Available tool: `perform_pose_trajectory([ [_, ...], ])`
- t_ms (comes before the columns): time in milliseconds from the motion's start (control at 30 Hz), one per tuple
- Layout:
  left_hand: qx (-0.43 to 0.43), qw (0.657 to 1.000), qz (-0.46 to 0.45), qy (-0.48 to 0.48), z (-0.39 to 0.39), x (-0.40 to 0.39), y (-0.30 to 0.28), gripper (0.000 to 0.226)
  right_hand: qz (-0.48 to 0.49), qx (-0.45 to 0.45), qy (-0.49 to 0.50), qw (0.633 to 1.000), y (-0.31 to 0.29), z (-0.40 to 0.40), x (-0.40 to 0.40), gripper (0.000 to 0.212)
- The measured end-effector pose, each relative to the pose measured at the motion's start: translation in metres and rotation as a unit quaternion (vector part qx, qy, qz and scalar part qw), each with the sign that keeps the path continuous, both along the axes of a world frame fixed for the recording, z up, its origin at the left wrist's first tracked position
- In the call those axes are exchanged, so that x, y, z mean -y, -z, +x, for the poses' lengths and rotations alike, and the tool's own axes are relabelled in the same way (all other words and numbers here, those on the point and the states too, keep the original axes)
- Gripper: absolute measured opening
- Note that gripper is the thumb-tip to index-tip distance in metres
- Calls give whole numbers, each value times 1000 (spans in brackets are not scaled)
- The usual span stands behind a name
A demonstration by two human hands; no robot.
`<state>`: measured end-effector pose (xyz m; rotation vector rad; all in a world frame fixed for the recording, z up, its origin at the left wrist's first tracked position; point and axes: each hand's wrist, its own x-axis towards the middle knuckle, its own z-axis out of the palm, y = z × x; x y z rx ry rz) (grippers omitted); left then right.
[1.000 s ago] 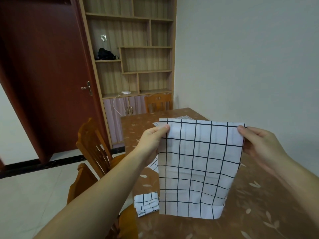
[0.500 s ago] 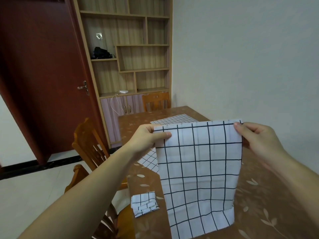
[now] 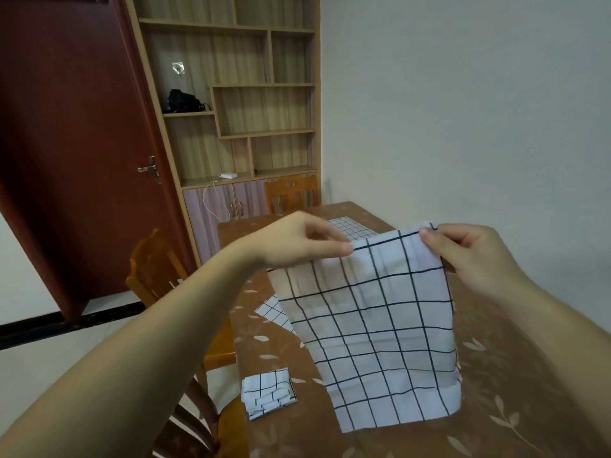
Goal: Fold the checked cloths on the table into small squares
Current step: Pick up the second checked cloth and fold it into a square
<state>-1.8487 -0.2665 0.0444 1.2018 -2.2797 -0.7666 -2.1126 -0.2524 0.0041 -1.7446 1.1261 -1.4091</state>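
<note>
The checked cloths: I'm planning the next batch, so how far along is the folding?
Done: one folded cloth lies as a small square near the table edge. In hand: the left hand and right hand pinch the top corners of a large cloth, its bottom edge resting on the table. Left: at least one flat cloth beyond it, partly hidden, unfolded.

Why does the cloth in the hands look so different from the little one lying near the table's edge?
The held cloth is opened out and big; the little cloth is folded into a small, thick bundle. The held cloth hangs from the left hand and right hand, its bottom edge reaching the table; the little cloth lies flat, untouched. Both are white with black checks.
</note>
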Motion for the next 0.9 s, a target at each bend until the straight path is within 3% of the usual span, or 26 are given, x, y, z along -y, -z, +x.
perform_pose_trajectory([
  [100, 60, 995, -76, 7, -40, 2, -15, 32, -21, -37, -21, 999, -8, 16, -3, 38],
  [167, 45, 994, -103, -9, -57, 5, -17, 28, -25, -18, -20, 999, -11, 20, -4, 26],
  [233, 28, 992, -120, -31, -62, 9, -19, 22, -34, -20, -9, 999, -7, 15, -1, 30],
  [333, 13, 987, -150, -62, -59, 15, -23, 21, -22, -125, -3, 992, 17, -2, 2, 45],
  [467, -9, 976, -195, -96, -54, 19, -29, 21, 67, -230, -18, 971, 65, -28, 0, 38],
  [733, -10, 959, -242, -148, -50, 20, -30, 22, 151, -424, -37, 892, 113, -39, -8, 44],
  [833, -9, 954, -251, -161, -46, 18, -31, 17, 154, -468, -36, 870, 121, -36, -14, 45],
  [900, -14, 953, -250, -172, -43, 18, -31, 18, 153, -459, -37, 874, 122, -35, -14, 42],
])
